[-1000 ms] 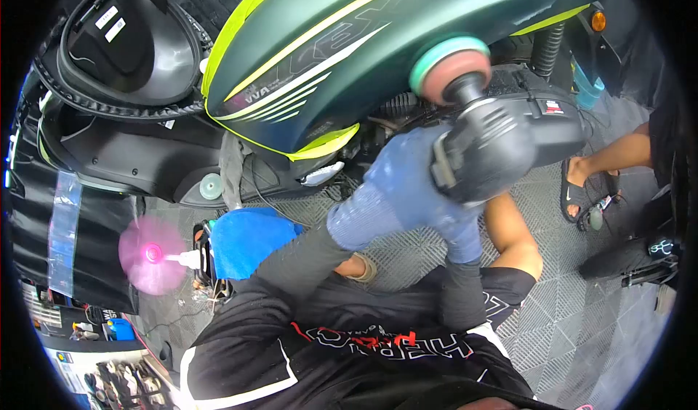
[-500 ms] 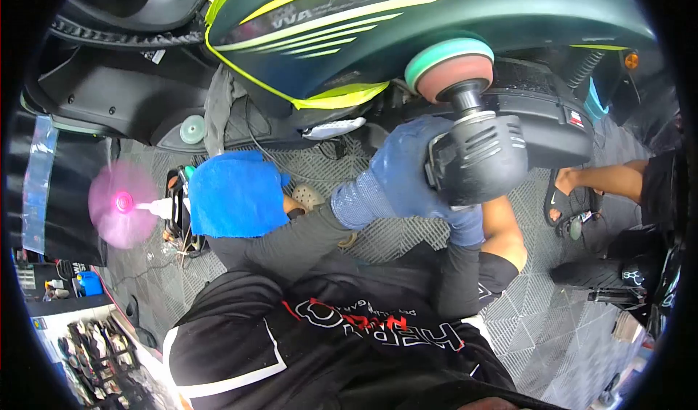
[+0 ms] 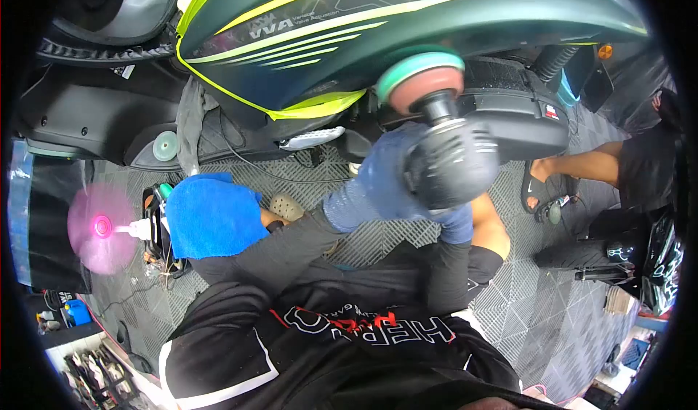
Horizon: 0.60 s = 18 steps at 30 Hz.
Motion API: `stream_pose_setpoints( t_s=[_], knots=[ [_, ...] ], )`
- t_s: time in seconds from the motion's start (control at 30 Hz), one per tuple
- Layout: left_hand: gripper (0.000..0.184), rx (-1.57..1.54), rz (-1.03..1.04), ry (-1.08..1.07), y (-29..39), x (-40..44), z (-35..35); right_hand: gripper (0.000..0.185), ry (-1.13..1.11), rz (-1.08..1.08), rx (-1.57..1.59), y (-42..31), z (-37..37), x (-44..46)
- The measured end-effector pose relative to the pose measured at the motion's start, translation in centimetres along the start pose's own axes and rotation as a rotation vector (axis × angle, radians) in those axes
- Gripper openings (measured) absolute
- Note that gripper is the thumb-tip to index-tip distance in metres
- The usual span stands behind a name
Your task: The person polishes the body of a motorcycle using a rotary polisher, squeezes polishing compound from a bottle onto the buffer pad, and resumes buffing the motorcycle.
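Note:
Both my hands, in blue knit gloves, are wrapped around a black polisher (image 3: 458, 164). My left hand (image 3: 374, 181) grips it near its head, on the left side. My right hand (image 3: 456, 224) is lower, partly hidden behind the machine's body. At the top of the polisher, a pink pad with a green face (image 3: 422, 83) lies against or very close to the lower part of a dark green scooter panel (image 3: 342, 54) with yellow stripes. I cannot tell whether they touch. A blue microfiber cloth (image 3: 214, 217) is draped over my left knee.
A pink fan (image 3: 103, 226) spins at the left. A grey cloth (image 3: 191, 119) and a round pale pad (image 3: 166, 146) rest on the scooter's footboard. A cable (image 3: 251, 164) runs below the scooter. At the right is another person's sandalled foot (image 3: 536, 185).
The whole view has shifted, so the scene sits further left and slightly lower. Both hands stay on the polisher, its pad still by the panel's lower part. The polisher's body looks more blurred.

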<state>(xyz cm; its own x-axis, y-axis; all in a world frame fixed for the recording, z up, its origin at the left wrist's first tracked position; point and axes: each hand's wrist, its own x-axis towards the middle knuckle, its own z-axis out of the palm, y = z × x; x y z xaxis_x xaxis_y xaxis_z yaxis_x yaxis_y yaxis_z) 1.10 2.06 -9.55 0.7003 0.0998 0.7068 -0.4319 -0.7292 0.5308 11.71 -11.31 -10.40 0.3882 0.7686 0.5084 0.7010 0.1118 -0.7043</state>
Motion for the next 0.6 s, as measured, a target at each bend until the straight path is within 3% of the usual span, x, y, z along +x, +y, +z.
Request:
stream_pose_setpoints(
  t_s=[0.03,0.07,0.1,0.2,0.27,0.3,0.5,0.53,0.6],
  knots=[
    [0.09,-0.108,-0.052,0.03,0.7,1.1,0.3,0.095,0.009,0.013,0.007,-0.1,-0.4,-0.2],
    [0.091,-0.19,0.025,0.164,2.7,3.8,-0.3,0.095,0.014,0.024,0.011,0.0,-0.5,-0.2],
    [0.093,-0.282,-0.162,-0.002,3.1,4.8,-0.1,0.096,0.021,0.038,0.018,0.0,-0.8,-0.4],
    [0.086,-0.22,-0.174,-0.01,4.0,6.0,0.0,0.096,0.04,0.077,0.04,0.2,-1.2,-0.8],
    [0.068,-0.164,-0.058,0.133,4.2,5.7,-0.2,0.097,0.044,0.092,0.041,0.1,-1.5,-1.1],
    [0.068,-0.16,-0.061,0.118,4.1,5.3,-0.3,0.097,0.042,0.099,0.035,-0.1,-1.4,-1.4],
    [0.075,0.065,-0.035,-0.183,-2.5,-4.8,-0.3,0.1,0.08,-0.013,0.034,-0.9,0.6,-0.4],
    [0.064,0.025,-0.261,-0.349,-6.0,-10.5,1.7,0.101,0.045,0.021,-0.005,-0.6,1.1,-0.7],
    [0.066,-0.024,-0.284,-0.318,-5.9,-11.1,1.0,0.102,0.036,0.069,-0.044,-0.7,1.4,-0.9]
  ],
)
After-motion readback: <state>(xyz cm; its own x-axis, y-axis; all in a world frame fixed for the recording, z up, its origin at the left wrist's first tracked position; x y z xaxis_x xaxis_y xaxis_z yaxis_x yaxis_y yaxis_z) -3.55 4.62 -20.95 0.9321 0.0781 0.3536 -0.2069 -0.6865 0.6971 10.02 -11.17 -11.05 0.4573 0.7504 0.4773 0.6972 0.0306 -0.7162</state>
